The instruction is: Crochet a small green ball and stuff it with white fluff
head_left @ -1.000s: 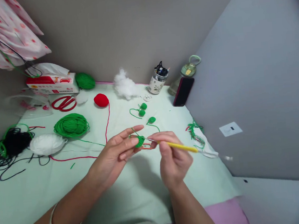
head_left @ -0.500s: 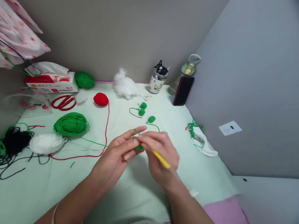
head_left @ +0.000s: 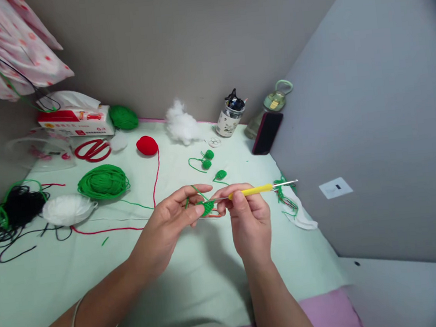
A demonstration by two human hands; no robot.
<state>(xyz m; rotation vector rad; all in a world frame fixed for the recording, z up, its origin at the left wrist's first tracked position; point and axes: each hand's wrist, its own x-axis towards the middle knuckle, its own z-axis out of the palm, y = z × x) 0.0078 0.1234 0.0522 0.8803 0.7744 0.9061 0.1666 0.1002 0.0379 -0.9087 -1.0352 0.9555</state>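
My left hand (head_left: 172, 224) pinches a small green crocheted piece (head_left: 207, 208), with green yarn running over its forefinger. My right hand (head_left: 248, 217) is closed on a yellow-handled crochet hook (head_left: 259, 190); the hook's metal tip points left into the green piece and its far end sticks out to the right. Both hands hover above the pale green tablecloth (head_left: 59, 271). A strand leads back toward the green yarn ball (head_left: 103, 182).
On the cloth lie a white yarn ball (head_left: 67, 209), black yarn (head_left: 20, 208), a red ball (head_left: 147, 145), red scissors (head_left: 93, 150), white stuffing (head_left: 182, 123), small green pieces (head_left: 207, 159), a jar (head_left: 230, 117), a phone (head_left: 267, 133), a tissue box (head_left: 75, 123). Grey wall at right.
My right hand has swung the hook from pointing down-right, in over the green piece, then out to lie nearly level. The left hand barely moved.
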